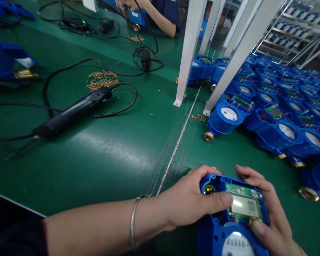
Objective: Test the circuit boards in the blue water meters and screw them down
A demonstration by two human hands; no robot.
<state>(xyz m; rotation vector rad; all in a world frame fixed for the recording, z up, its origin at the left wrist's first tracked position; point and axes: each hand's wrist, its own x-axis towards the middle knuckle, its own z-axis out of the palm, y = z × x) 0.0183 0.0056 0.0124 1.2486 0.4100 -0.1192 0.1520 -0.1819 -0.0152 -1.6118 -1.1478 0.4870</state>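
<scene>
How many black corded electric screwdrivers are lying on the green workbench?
1. The black corded electric screwdriver lies left of centre on the green workbench mat, beside scattered brass screws. Black cable-linked units farther back may be power adapters; I cannot tell.

Water-meter assembly workshop: green workbench (101, 149), rows of blue meters (272, 131)

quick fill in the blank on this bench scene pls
The left hand wears a metal ____ at the wrist.
The right hand and the left hand grip a blue water meter with a bare green ____ on top.
A pile of brass screws lies near a black electric ____ on the green bench.
Missing words: bracelet; circuit board; screwdriver
</scene>
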